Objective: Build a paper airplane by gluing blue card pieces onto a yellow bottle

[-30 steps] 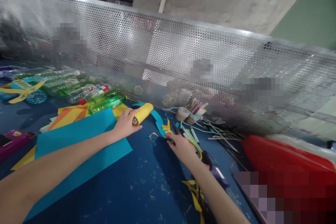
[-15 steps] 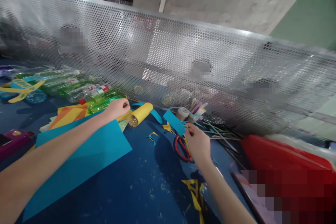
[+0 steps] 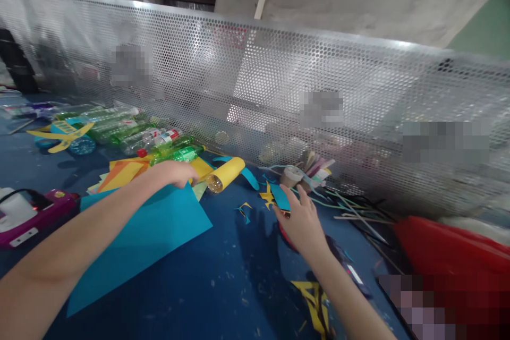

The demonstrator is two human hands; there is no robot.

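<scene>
The left hand (image 3: 179,172) is at the far edge of a large blue sheet (image 3: 147,239), its fingers bent down to the paper near the upper corner; whether its grip is pinching the sheet cannot be told, since the fingertips are mostly hidden. The blue sheet lies flat on the dark blue surface (image 3: 179,311), partly over yellow and orange sheets (image 3: 125,174), with the left forearm crossing above it. Just beyond the sheet's right end lies a bottle wrapped in yellow paper (image 3: 230,173), its clear base facing the near left, with a curved blue strip (image 3: 250,178) beside it. The right hand (image 3: 305,223) has its grip open and unfilled, fingers spread over a small blue piece (image 3: 281,197), which lies by some yellow scraps (image 3: 266,195); a red curved handle (image 3: 285,236) shows partly from under this hand. Beyond it stands a tub (image 3: 291,176) near a cluster of sticks (image 3: 314,164). A green bottle (image 3: 189,153) lies past the left hand, a purple power strip (image 3: 40,220) sits left of the sheet, and a perforated metal screen (image 3: 191,64) runs behind everything.
</scene>
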